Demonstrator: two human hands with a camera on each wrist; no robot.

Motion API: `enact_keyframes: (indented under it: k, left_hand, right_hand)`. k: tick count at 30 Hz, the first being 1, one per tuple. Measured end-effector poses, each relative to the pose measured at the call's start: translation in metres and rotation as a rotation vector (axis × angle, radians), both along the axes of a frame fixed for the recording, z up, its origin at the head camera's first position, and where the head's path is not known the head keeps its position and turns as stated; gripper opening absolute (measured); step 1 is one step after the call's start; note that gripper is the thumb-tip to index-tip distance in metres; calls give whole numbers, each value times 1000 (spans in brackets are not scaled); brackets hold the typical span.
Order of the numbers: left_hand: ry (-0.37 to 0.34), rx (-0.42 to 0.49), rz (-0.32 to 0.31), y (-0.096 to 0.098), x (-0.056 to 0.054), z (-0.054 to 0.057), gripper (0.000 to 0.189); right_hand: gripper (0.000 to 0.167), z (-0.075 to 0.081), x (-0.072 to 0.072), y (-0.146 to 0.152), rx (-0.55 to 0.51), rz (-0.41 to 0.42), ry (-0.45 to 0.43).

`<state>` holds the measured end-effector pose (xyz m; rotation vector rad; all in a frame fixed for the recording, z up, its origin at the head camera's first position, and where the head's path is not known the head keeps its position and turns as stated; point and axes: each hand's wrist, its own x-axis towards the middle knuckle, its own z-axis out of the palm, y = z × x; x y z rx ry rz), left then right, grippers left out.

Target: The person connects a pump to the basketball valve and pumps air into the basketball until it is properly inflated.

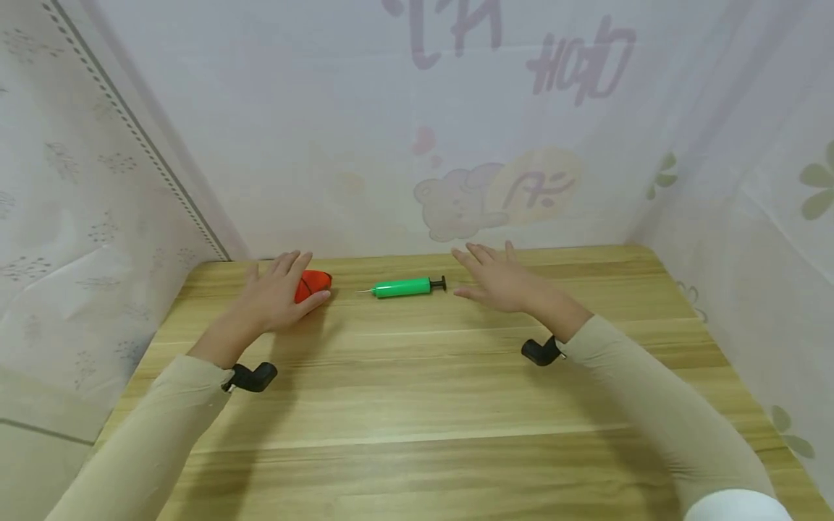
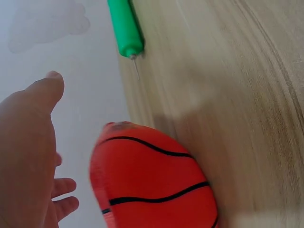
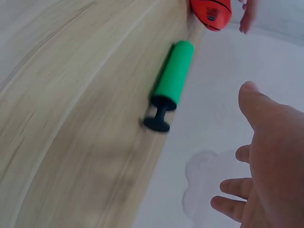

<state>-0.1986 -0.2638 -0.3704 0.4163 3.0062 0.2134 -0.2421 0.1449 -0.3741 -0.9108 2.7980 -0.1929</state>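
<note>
A slack, folded red ball (image 1: pixel 312 285) with black lines lies at the back left of the table. My left hand (image 1: pixel 275 293) hovers over its left side with fingers spread and thumb out, hiding part of it. In the left wrist view the ball (image 2: pixel 152 175) shows dented beside the open fingers. A green hand pump (image 1: pixel 402 288) lies to the right of the ball, its thin needle pointing left and its black handle (image 3: pixel 158 121) to the right. Just right of that handle, my right hand (image 1: pixel 500 284) is held over the table, fingers extended and holding nothing.
The wood-grain table (image 1: pixel 417 405) ends at a pale printed cloth (image 1: pixel 313 166) hanging behind it. More cloth hangs along the left and right sides. A black wrist mount (image 1: pixel 254 377) sticks out from the left sleeve, another (image 1: pixel 541 352) from the right.
</note>
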Motion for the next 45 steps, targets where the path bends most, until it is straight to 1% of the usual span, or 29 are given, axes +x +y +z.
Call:
enact_keyframes:
  k: [5, 8, 12, 16, 19, 23, 26, 29, 33, 35, 42, 45]
  left_hand:
    - [0, -17, 13, 0, -11, -12, 96]
    - [-6, -10, 12, 0, -16, -19, 94]
    - [-12, -6, 0, -1, -18, -29, 92]
    - [4, -33, -5, -3, -17, -41, 91]
    - [20, -66, -15, -3, -18, -48, 87]
    - [49, -92, -25, -3, -19, -55, 76]
    - [82, -81, -26, -3, -21, -59, 67]
    - [113, -57, -23, -3, -22, -63, 57]
    - [149, -24, -15, -4, -22, -65, 45]
    - [161, -21, -17, -4, -22, -64, 42]
    - [165, -33, -45, -4, -21, -57, 36]
    - [166, -30, -45, -5, -21, -55, 33]
  right_hand:
    - [77, -12, -9, -34, -12, 21, -37]
    - [77, -21, -13, -52, 5, 45, -37]
    - [75, -30, -19, -73, 31, 75, -4]
    - [69, -40, -24, -92, 34, 107, 18]
    - [65, -49, -27, -99, 15, 121, 23]
    - [61, -58, -27, -104, -25, 124, -5]
    - [60, -64, -26, -106, -32, 124, -13]
    - [58, -71, -26, -107, -25, 122, 7]
    - [53, -76, -27, -109, -37, 106, 39]
    - [50, -77, -27, -111, -52, 98, 47]
    - [47, -79, -29, -112, -77, 97, 78]
    - [46, -78, -29, -110, -85, 105, 69]
